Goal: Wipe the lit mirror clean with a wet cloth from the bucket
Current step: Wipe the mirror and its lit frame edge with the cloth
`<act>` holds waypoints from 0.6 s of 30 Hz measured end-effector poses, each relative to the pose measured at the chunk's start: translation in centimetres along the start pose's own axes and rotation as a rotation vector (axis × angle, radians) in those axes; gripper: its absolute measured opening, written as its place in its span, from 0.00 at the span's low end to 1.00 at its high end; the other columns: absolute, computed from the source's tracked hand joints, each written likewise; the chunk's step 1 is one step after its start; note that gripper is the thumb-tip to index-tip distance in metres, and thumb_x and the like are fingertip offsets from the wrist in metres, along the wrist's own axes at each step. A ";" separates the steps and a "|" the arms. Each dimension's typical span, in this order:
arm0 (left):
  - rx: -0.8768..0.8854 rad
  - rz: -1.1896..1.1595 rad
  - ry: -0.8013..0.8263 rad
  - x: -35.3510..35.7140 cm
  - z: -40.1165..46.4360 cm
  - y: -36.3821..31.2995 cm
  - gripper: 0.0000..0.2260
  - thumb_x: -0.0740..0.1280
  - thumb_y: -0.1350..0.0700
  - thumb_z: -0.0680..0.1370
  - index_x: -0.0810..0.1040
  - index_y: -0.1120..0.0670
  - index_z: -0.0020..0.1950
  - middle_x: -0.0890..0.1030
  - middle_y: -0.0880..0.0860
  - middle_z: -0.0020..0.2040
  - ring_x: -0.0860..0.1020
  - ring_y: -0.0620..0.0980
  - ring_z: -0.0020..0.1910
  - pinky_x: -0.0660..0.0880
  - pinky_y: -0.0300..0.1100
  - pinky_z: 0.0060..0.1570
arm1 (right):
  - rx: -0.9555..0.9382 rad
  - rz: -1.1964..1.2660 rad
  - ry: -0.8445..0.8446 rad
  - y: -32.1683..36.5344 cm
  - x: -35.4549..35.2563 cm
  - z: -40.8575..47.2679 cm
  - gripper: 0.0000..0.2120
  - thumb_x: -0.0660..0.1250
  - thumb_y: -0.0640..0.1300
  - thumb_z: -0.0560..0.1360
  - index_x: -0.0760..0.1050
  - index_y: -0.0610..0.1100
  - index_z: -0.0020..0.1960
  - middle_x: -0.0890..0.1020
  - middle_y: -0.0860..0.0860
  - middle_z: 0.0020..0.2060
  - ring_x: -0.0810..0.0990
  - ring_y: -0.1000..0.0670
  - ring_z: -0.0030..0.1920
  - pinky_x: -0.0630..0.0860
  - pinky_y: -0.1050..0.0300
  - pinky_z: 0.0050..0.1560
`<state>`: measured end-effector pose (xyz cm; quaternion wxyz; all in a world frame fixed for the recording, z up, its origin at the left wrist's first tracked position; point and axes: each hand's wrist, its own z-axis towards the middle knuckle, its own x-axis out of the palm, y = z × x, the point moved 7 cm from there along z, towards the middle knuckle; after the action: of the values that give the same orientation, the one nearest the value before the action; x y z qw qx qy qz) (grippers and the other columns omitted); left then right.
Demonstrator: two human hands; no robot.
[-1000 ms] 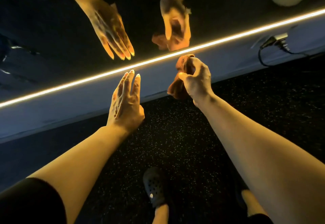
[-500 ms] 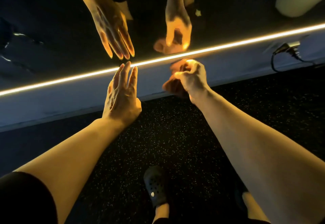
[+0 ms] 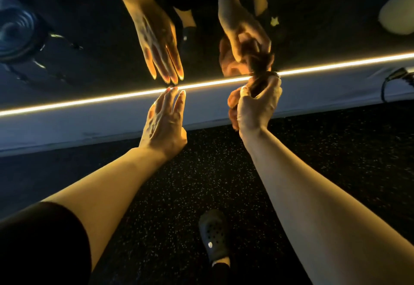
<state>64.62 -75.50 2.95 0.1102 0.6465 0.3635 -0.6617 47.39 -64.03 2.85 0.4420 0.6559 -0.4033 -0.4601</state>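
A dark mirror (image 3: 89, 38) fills the top of the view, edged below by a glowing light strip (image 3: 89, 102). My right hand (image 3: 257, 105) grips a bunched orange cloth (image 3: 233, 101) and holds it against the mirror's lower edge, right at the strip. My left hand (image 3: 165, 121) reaches forward with straight fingers, and its fingertips touch the strip to the left of the cloth. Both hands and the cloth are reflected in the glass above. No bucket is in view.
A pale wall band (image 3: 67, 125) runs under the strip down to a dark speckled floor (image 3: 224, 172). A black plug and cable (image 3: 394, 78) sit at the right on the wall. My foot in a grey clog (image 3: 214, 237) stands below. A pale rounded object (image 3: 396, 13) shows reflected at top right.
Both hands have moved forward to the light strip. The left fingertips now touch it, and the cloth has come up against the mirror's lower edge.
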 end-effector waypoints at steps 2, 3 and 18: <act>-0.019 -0.008 -0.001 -0.3 -0.4 0.8 0.36 0.68 0.67 0.73 0.57 0.61 0.78 0.60 0.59 0.76 0.61 0.58 0.74 0.62 0.56 0.73 | -0.001 -0.052 0.271 -0.5 2.7 -1.7 0.15 0.65 0.30 0.73 0.76 0.48 0.53 0.74 0.46 0.55 0.80 0.58 0.46 0.81 0.58 0.46; -0.034 -0.015 -0.004 -0.4 -0.6 1.1 0.35 0.68 0.67 0.73 0.57 0.61 0.78 0.60 0.60 0.76 0.61 0.59 0.74 0.62 0.55 0.73 | -0.012 -0.129 0.368 -0.8 3.5 -2.8 0.16 0.65 0.31 0.72 0.78 0.50 0.50 0.77 0.47 0.54 0.80 0.57 0.48 0.80 0.58 0.51; -0.237 -0.001 -0.010 -1.5 -2.8 6.5 0.38 0.68 0.65 0.74 0.53 0.59 0.80 0.55 0.59 0.78 0.55 0.58 0.77 0.58 0.55 0.74 | 0.156 -0.034 0.185 -1.8 5.8 -4.3 0.12 0.60 0.30 0.72 0.70 0.44 0.50 0.78 0.45 0.44 0.78 0.59 0.32 0.81 0.53 0.36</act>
<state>70.99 -78.89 2.42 0.1874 0.6254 0.4390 -0.6173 53.21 -68.04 0.52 0.4173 0.7347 -0.3841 -0.3723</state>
